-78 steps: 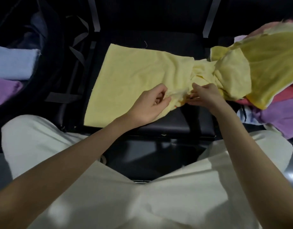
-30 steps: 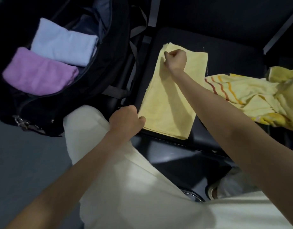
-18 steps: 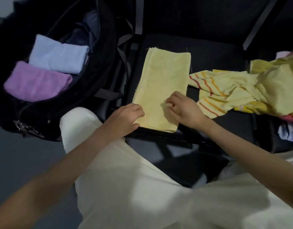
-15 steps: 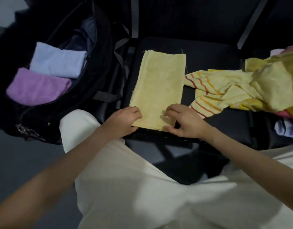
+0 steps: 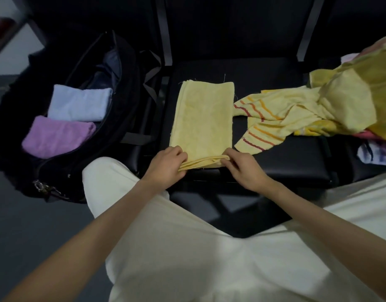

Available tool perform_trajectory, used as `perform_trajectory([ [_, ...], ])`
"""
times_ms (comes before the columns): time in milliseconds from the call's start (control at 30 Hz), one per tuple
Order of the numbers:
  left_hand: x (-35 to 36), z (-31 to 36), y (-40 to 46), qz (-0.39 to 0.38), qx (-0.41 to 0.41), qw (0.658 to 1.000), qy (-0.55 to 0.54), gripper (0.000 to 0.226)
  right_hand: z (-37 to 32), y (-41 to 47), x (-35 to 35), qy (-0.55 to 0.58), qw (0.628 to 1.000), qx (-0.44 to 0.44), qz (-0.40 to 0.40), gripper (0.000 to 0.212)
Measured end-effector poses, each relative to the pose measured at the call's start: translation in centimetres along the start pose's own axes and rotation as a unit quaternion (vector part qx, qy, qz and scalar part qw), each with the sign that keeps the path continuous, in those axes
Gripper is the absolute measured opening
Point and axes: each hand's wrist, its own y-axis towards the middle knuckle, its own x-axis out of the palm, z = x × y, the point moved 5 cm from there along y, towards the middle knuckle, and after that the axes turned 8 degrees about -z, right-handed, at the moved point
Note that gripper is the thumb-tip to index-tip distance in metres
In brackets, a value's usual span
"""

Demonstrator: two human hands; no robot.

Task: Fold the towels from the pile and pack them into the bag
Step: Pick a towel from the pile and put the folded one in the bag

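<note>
A pale yellow towel point(image 5: 204, 118), folded into a long narrow strip, lies on the black seat point(image 5: 292, 162) in front of me. My left hand point(image 5: 167, 165) pinches its near left corner and my right hand point(image 5: 242, 165) pinches its near right corner; the near edge is lifted slightly off the seat. An open black bag point(image 5: 122, 88) stands at the left. Inside it lie a folded light blue towel point(image 5: 79, 103) and a folded purple towel point(image 5: 57, 136). The pile of unfolded towels point(image 5: 348, 103) sits at the right, with a yellow striped towel point(image 5: 264, 125) spilling toward the folded one.
My legs in white trousers point(image 5: 187, 247) fill the foreground. The seat's dark backrest point(image 5: 231, 29) rises behind the towel. Bag straps point(image 5: 150, 79) hang between bag and seat. A metal clip point(image 5: 40, 186) dangles at the bag's near edge, above grey floor point(image 5: 24, 225).
The towel went from spread wide to a narrow folded strip. My right hand came back from its far end to the near edge, and both hands now pinch and lift the near corners.
</note>
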Motion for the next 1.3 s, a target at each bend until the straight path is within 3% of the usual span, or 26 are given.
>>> perform_trajectory([
  [100,-0.3,-0.1,-0.6,0.022,0.0,0.987,-0.16,0.014,0.6,-1.3,-1.6,0.033,0.999,0.017,0.03,0.013],
  [233,-2.2,-0.2,-0.6,0.038,-0.019,0.907,-0.419,0.007,0.7,-2.2,-4.0,0.088,0.989,0.051,0.111,0.021],
  [333,-3.6,-0.1,0.9,0.07,-0.054,0.87,-0.485,0.005,0.9,-1.6,-4.8,0.095,0.979,0.082,0.157,0.027],
  [467,-2.8,-1.3,3.8,0.111,-0.161,0.85,-0.489,0.007,2.2,1.4,-4.8,0.065,0.969,0.166,0.169,0.019],
  [600,-1.7,-1.8,5.1,0.13,-0.25,0.888,-0.362,0.036,3.0,3.5,-4.7,0.02,0.959,0.218,0.178,0.032],
  [700,-2.7,-0.1,4.1,0.161,-0.143,0.951,-0.221,0.042,1.7,3.4,-4.4,-0.091,0.98,0.115,0.136,0.032],
  [800,-2.4,1.7,2.4,0.102,-0.005,0.987,-0.121,0.036,0.5,2.4,-2.8,-0.164,0.986,-0.004,0.003,0.039],
  [900,-0.4,1.8,1.6,-0.003,0.012,0.999,-0.041,0.053,1.4,1.6,-1.3,-0.26,0.957,0.027,-0.123,0.065],
  [1000,0.6,1.3,1.4,-0.002,0.017,0.999,-0.028,0.056,2.2,1.5,-1.7,-0.269,0.954,0.05,-0.126,0.074],
  [1133,0.0,0.9,1.7,0.06,0.02,0.997,-0.036,0.041,2.5,2.0,-2.6,-0.251,0.964,0.014,-0.089,0.049],
  [1200,-1.2,0.8,1.5,0.097,-0.003,0.992,-0.086,0.026,2.0,2.2,-3.2,-0.225,0.972,0.009,-0.062,0.028],
  [1300,-3.1,-0.3,0.9,0.135,-0.06,0.956,-0.253,0.011,1.6,2.0,-4.7,-0.051,0.997,0.062,-0.002,0.015],
])
